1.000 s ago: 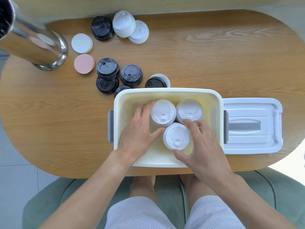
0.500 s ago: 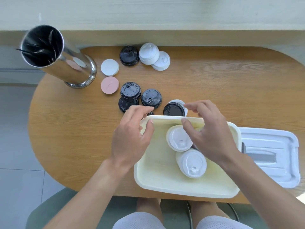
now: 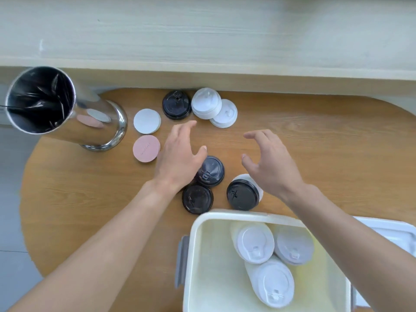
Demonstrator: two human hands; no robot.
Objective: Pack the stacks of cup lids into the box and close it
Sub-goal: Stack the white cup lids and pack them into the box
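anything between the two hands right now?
Head view: mostly bare tabletop between the left hand and right hand. A black lid stack pokes out beside the left palm.

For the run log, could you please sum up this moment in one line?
phase: reaching for lids | left hand: open over black stacks | right hand: open, empty | box: three white stacks, unlidded

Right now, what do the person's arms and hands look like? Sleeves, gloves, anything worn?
Both forearms are bare right up to the bottom frame edge, no sleeves in view. The left hand and right hand wear no gloves; no rings, watch or wristband show on the sides visible. No markings, tape or cables on either arm.
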